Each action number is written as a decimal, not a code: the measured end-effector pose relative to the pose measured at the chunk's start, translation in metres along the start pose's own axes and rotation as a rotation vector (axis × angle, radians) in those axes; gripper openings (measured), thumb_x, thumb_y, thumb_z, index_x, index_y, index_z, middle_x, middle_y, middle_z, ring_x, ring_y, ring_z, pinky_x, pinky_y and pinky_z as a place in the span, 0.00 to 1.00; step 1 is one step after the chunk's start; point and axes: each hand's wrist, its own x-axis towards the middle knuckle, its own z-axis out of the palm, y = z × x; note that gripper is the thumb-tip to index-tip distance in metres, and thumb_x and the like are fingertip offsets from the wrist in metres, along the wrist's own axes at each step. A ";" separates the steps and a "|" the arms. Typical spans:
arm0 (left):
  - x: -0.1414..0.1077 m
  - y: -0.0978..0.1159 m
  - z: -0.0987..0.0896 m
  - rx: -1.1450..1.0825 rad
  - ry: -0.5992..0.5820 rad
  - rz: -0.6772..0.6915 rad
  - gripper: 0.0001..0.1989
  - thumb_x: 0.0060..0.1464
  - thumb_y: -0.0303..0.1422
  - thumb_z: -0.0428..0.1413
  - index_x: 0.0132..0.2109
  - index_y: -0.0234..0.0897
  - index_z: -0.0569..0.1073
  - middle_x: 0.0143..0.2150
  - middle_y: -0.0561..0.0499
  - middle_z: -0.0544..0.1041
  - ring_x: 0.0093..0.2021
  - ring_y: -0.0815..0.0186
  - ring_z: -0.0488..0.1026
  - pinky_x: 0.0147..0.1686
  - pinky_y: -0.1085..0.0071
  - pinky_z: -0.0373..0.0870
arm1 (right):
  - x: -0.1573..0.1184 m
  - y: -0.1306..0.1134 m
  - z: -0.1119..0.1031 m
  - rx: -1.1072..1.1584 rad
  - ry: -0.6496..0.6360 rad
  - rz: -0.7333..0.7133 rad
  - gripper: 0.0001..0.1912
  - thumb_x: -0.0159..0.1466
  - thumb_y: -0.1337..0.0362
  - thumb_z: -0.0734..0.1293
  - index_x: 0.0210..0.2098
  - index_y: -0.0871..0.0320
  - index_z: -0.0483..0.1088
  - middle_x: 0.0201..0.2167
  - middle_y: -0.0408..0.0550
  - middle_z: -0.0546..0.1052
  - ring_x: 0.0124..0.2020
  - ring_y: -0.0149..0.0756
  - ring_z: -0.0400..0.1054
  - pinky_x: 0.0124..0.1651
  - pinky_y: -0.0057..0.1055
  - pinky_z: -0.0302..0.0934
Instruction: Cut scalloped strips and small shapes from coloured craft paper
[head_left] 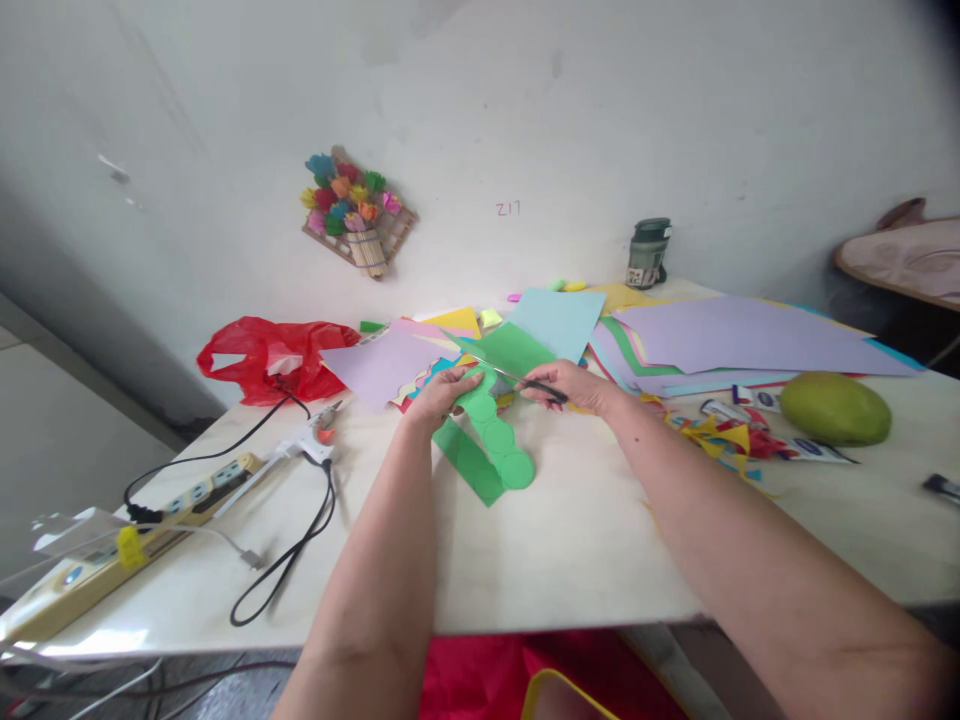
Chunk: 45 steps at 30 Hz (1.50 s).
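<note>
My left hand (448, 393) pinches a piece of green paper (517, 347) near the middle of the table. Part of this paper is cut into a chain of round scallops (498, 436) that hangs down toward me. In my right hand (562, 385) is a pair of scissors (546, 391) with black handles. Their blades point left and lie across the green paper, just above my left fingers. Whether the blades are apart I cannot make out. A straight green paper strip (469, 462) slants below my left hand, beside the scallops.
A red plastic bag (277, 358), a glue gun (313, 440) and a power strip (187, 510) with cables lie left. Coloured sheets (720, 335) are stacked at the back right. A green-yellow fruit (835, 408), glue tubes and paper scraps (716, 440) lie right; a bottle (648, 254) stands behind.
</note>
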 end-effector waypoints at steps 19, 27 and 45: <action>-0.001 0.001 -0.004 0.055 -0.057 -0.032 0.17 0.42 0.43 0.66 0.35 0.35 0.76 0.21 0.57 0.71 0.16 0.77 0.61 0.13 0.78 0.49 | -0.007 -0.011 -0.006 -0.049 -0.018 0.037 0.18 0.50 0.59 0.74 0.35 0.67 0.77 0.13 0.39 0.67 0.13 0.21 0.52 0.17 0.24 0.45; -0.002 0.000 -0.002 0.028 -0.029 -0.041 0.16 0.43 0.43 0.66 0.32 0.35 0.75 0.20 0.56 0.70 0.16 0.76 0.62 0.13 0.78 0.52 | -0.009 -0.014 -0.004 -0.077 0.027 0.049 0.17 0.48 0.59 0.75 0.32 0.66 0.77 0.13 0.39 0.66 0.14 0.22 0.53 0.16 0.24 0.46; 0.010 -0.006 0.002 0.073 0.285 -0.131 0.23 0.43 0.54 0.61 0.26 0.38 0.66 0.15 0.56 0.66 0.13 0.73 0.61 0.15 0.76 0.54 | 0.010 0.008 -0.007 -0.099 0.508 -0.018 0.17 0.48 0.53 0.76 0.27 0.60 0.73 0.13 0.38 0.67 0.13 0.25 0.57 0.16 0.25 0.53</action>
